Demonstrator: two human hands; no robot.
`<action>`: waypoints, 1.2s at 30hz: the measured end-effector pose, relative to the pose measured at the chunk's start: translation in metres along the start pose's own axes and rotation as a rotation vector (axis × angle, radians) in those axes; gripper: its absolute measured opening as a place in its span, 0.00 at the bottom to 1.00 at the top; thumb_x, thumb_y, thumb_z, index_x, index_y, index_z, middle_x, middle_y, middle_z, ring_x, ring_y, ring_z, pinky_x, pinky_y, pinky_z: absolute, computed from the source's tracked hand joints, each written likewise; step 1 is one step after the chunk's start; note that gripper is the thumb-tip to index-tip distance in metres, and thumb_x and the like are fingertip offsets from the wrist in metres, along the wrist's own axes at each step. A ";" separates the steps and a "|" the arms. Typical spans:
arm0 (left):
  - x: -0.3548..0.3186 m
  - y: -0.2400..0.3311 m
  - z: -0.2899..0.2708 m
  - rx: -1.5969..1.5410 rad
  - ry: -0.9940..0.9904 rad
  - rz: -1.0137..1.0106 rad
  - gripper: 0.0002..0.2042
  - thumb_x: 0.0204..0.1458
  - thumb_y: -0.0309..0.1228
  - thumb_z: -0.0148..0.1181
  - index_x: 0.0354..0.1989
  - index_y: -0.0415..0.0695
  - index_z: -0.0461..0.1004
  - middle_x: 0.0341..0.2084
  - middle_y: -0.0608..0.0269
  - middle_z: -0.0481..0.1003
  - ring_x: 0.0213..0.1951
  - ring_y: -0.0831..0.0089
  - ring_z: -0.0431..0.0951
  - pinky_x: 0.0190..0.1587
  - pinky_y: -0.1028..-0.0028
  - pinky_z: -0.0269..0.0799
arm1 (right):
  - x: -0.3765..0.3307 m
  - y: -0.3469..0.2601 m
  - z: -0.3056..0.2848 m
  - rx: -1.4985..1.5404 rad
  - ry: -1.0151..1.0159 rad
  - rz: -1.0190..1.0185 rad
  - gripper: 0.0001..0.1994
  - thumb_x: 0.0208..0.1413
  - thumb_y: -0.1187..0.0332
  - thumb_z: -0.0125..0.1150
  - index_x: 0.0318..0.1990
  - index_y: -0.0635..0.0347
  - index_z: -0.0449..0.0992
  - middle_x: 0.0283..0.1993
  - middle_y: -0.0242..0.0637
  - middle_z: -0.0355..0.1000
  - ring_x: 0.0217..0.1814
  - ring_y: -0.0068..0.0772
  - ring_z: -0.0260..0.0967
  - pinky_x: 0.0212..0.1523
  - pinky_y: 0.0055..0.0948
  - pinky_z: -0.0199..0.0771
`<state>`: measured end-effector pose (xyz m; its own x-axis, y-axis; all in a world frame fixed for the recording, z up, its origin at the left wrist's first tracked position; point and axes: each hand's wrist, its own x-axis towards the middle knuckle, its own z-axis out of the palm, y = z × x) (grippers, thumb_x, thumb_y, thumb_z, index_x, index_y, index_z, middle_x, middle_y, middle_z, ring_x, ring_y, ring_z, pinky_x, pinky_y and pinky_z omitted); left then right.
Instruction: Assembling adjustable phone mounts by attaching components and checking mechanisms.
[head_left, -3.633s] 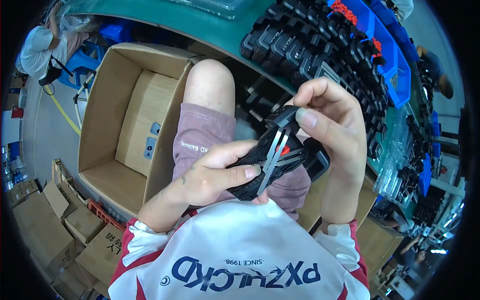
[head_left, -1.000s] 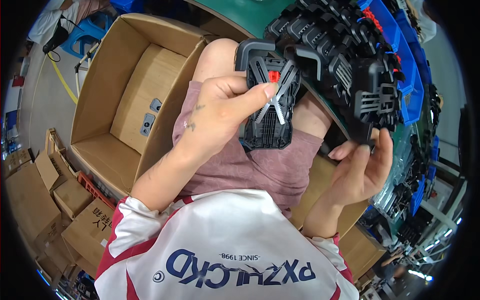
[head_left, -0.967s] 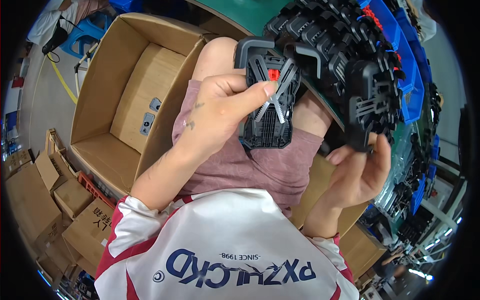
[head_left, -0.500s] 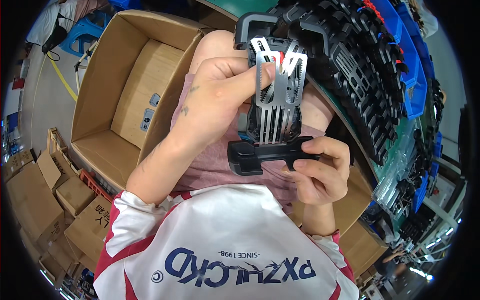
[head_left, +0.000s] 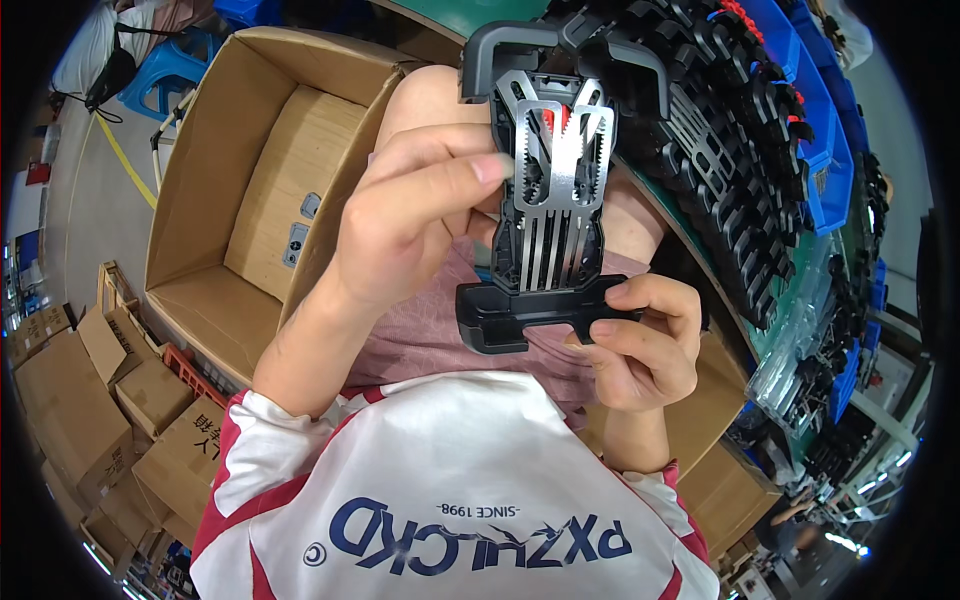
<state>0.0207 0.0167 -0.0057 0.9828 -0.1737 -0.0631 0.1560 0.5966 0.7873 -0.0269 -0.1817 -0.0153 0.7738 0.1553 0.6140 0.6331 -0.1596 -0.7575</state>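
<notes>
Above my lap is a black plastic clamp-like holder (head_left: pixel 507 240) with wide jaws at its far and near ends. A silver slotted metal plate (head_left: pixel 565 185) with toothed edges and long prongs lies along its open middle. A small red part shows near the plate's far end. My left hand (head_left: pixel 415 205) is closed at the holder's left side, thumb at the edge, other fingers partly hidden behind it. My right hand (head_left: pixel 645 340) pinches the right end of the near black jaw (head_left: pixel 495 318) between thumb and fingers.
An open cardboard box (head_left: pixel 215 190) with small grey parts inside stands at my left. Many similar black holders (head_left: pixel 700 150) are stacked on the green table at the right, with blue bins (head_left: pixel 825 150) behind. Closed cartons (head_left: pixel 75 400) fill the lower left.
My left thumb has slid off the metal plate to the holder's left edge, and that hand has shifted left. The holder's far end has moved slightly left; my right hand keeps its hold.
</notes>
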 end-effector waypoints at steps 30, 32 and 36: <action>-0.018 0.000 0.001 0.124 -0.116 -0.128 0.18 0.43 0.12 0.57 0.45 0.32 0.68 0.34 0.53 0.77 0.30 0.76 0.77 0.31 0.87 0.72 | 0.018 -0.004 -0.018 0.366 -0.037 0.349 0.24 0.34 0.80 0.68 0.46 0.65 0.75 0.38 0.41 0.70 0.29 0.22 0.62 0.28 0.13 0.61; -0.018 0.000 0.009 0.124 -0.154 -0.153 0.17 0.43 0.12 0.57 0.45 0.32 0.68 0.34 0.53 0.77 0.30 0.76 0.77 0.32 0.86 0.72 | 0.038 -0.015 -0.006 0.575 0.185 0.689 0.31 0.36 0.81 0.66 0.54 0.65 0.65 0.36 0.37 0.70 0.27 0.17 0.57 0.29 0.11 0.58; -0.022 0.001 0.017 0.261 -0.288 -0.219 0.20 0.44 0.11 0.56 0.48 0.33 0.66 0.35 0.52 0.77 0.32 0.75 0.78 0.33 0.85 0.72 | 0.047 -0.015 -0.007 0.580 -0.016 0.835 0.29 0.39 0.82 0.65 0.53 0.62 0.66 0.30 0.27 0.66 0.23 0.11 0.51 0.24 0.08 0.53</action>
<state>-0.0020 0.0077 0.0064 0.8559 -0.5071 -0.1012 0.2905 0.3098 0.9053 0.0003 -0.1786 0.0261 0.9612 0.2241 -0.1606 -0.2203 0.2742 -0.9361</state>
